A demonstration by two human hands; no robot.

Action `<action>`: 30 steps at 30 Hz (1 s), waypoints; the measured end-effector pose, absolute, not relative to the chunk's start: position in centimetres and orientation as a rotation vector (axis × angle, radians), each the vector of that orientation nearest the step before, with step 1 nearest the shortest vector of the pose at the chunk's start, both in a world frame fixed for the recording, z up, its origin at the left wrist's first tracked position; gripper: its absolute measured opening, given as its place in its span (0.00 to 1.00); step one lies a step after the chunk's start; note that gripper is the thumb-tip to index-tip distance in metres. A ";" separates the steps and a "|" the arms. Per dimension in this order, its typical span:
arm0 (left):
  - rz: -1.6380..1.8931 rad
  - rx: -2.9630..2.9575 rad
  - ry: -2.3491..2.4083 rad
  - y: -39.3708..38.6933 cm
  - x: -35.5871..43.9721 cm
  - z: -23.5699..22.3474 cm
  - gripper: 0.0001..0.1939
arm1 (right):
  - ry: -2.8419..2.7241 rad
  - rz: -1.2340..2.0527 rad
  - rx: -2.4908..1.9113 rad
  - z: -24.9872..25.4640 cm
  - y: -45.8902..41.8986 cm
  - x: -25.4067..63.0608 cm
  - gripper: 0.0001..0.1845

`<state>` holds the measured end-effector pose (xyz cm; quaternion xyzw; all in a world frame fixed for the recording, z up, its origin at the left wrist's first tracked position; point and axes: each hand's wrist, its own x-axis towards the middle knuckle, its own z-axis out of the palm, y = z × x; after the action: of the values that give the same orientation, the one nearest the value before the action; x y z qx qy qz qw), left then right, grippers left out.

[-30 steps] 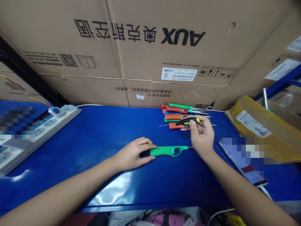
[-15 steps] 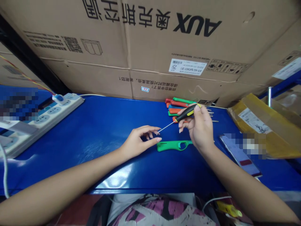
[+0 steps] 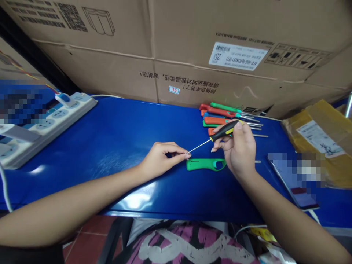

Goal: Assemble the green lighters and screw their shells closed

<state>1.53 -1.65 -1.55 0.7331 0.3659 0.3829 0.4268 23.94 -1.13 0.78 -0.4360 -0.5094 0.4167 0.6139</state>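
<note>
A screwdriver [image 3: 224,131] with a black and yellow handle is held by my right hand [image 3: 242,148], its thin shaft slanting down to the left. At the shaft's tip, the thumb and fingers of my left hand [image 3: 162,159] are pinched together; whether a small part is also between them I cannot make out. Just below the tip lies a green lighter [image 3: 205,164] with a long metal nozzle, flat on the blue table [image 3: 118,135]. My right hand covers part of that nozzle.
Several red, orange and green long-nozzle lighters [image 3: 220,110] lie behind my right hand. On the right are a phone [image 3: 291,183] and a yellow-taped parcel [image 3: 316,135]. A white power strip [image 3: 52,124] lies at the left. A large cardboard box [image 3: 181,55] stands along the back.
My left fingers have closed from a loose, parted pose to a pinch at the screwdriver's tip. The camera view has tilted down, so less of the box shows.
</note>
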 end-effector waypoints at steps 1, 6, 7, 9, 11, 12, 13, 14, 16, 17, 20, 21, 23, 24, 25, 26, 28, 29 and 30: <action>0.971 1.858 0.905 -1.6 1.5 -1.7 0.06 | -1.170 0.955 -1.003 0.7 -1.1 23.9 0.16; 1.012 1.939 0.832 -1.4 1.4 -2.2 0.05 | -1.140 0.932 -0.956 0.4 -1.0 23.9 0.17; 1.006 1.939 0.842 -1.4 1.4 -2.2 0.06 | -1.132 0.934 -0.957 0.4 -1.0 23.9 0.17; 0.992 1.941 0.876 -1.3 1.4 -2.2 0.06 | -1.121 0.938 -0.958 0.3 -1.0 23.9 0.16; 0.986 1.941 0.904 -1.4 1.4 -2.2 0.06 | -1.120 0.942 -0.952 0.2 -1.0 23.9 0.16; 0.984 1.941 0.908 -1.4 1.4 -2.2 0.07 | -1.125 0.942 -0.946 0.1 -1.0 23.9 0.15; 0.983 1.941 0.907 -1.4 1.4 -2.2 0.07 | -1.132 0.940 -0.939 0.1 -1.0 23.9 0.14; 0.983 1.944 0.901 -1.4 1.4 -2.2 0.07 | -1.140 0.935 -0.933 0.1 -1.0 23.9 0.13; 0.987 1.964 0.888 -1.4 1.4 -2.2 0.06 | -1.164 0.911 -0.919 0.1 -1.1 23.9 0.12; 0.991 1.980 0.886 -1.4 1.4 -2.3 0.06 | -1.179 0.892 -0.909 0.1 -1.1 23.9 0.11; 1.041 2.034 0.894 -1.5 1.6 -2.4 0.06 | -1.235 0.812 -0.871 0.4 -1.6 23.6 0.08; 1.068 2.054 0.892 -1.5 1.6 -2.5 0.05 | -1.257 0.784 -0.857 0.5 -1.8 23.5 0.08; 1.111 2.099 0.870 -1.6 1.8 -2.6 0.05 | -1.308 0.731 -0.828 0.8 -2.1 23.4 0.07; 1.123 2.119 0.855 -1.6 1.9 -2.6 0.04 | -1.337 0.708 -0.811 1.0 -2.3 23.3 0.07; 1.126 2.137 0.840 -1.6 2.0 -2.7 0.04 | -1.367 0.690 -0.790 1.1 -2.4 23.3 0.07; 1.123 2.151 0.828 -1.7 2.1 -2.7 0.04 | -1.400 0.680 -0.766 1.2 -2.6 23.2 0.07; 1.119 2.167 0.817 -1.6 2.2 -2.7 0.04 | -1.470 0.691 -0.711 1.4 -2.8 23.2 0.08; 1.120 2.173 0.815 -1.6 2.2 -2.6 0.04 | -1.503 0.704 -0.688 1.4 -3.0 23.2 0.09; 1.118 2.183 0.810 -1.6 2.2 -2.6 0.04 | -1.528 0.714 -0.671 1.5 -3.1 23.2 0.10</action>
<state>2.24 -1.60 -2.58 0.8124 0.3015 0.4162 0.2756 23.22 -3.10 1.48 -0.2912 -0.6635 0.3100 0.6155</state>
